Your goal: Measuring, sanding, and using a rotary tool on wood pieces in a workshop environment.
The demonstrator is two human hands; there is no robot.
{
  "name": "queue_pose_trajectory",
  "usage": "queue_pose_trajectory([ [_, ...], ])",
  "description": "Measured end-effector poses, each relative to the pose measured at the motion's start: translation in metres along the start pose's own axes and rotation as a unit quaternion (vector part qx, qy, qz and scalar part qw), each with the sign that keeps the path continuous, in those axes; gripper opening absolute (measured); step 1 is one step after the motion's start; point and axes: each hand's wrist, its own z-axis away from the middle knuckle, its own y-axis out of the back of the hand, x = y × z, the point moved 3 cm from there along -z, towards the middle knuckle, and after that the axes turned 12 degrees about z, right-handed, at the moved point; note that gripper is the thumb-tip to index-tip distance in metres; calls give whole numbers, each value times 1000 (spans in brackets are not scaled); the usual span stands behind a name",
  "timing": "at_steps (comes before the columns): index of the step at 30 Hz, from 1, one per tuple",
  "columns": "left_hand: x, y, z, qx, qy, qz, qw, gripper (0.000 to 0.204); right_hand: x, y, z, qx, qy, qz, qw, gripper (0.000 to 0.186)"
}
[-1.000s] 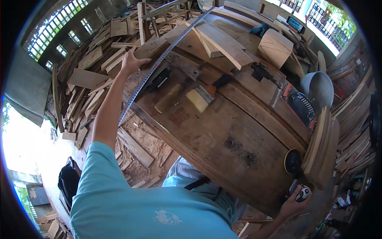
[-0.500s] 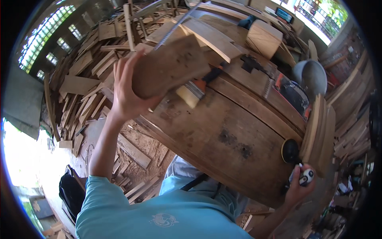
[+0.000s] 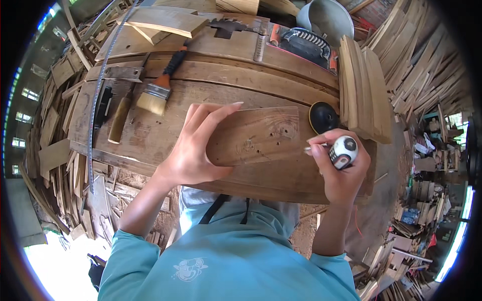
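Note:
A flat brown wooden board (image 3: pixel 261 135) with several small dark holes lies low over the workbench (image 3: pixel 201 100). My left hand (image 3: pixel 193 145) is wrapped around its left end, thumb on the near edge and fingers at the far edge. In my right hand (image 3: pixel 346 168) is a small hand tool (image 3: pixel 345 150) with a rounded white and black end; it looks like a mini rotary tool. Its thin tip points left, just off the board's right end. My fingers hide most of the tool's body.
A paintbrush (image 3: pixel 159 88), a wooden-handled tool (image 3: pixel 120 118) and a long metal ruler (image 3: pixel 98 95) are on the left. At the right sit a black round pad (image 3: pixel 323 118) and stacked wood strips (image 3: pixel 364 90). A handsaw (image 3: pixel 304 47) and grey bucket (image 3: pixel 326 20) are behind.
My left hand has brought the board down from the raised far left to the bench in front of me. My right hand has moved in from the right with the tool, close to the board.

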Motion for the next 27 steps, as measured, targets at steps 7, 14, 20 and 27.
queue_pose_trajectory([
  [7,-22,-14,-1,-15,69,35,997,102,12,-27,-23,-90,-13,75,993,17],
  [14,-27,-15,2,-12,91,46,995,105,19,-58,-39,-115,41,197,973,17],
  [20,-31,-14,2,-11,90,54,994,106,14,-63,-44,-146,98,225,958,15],
  [27,-32,-13,4,-7,81,64,995,106,8,-69,-33,-134,135,308,932,13],
])
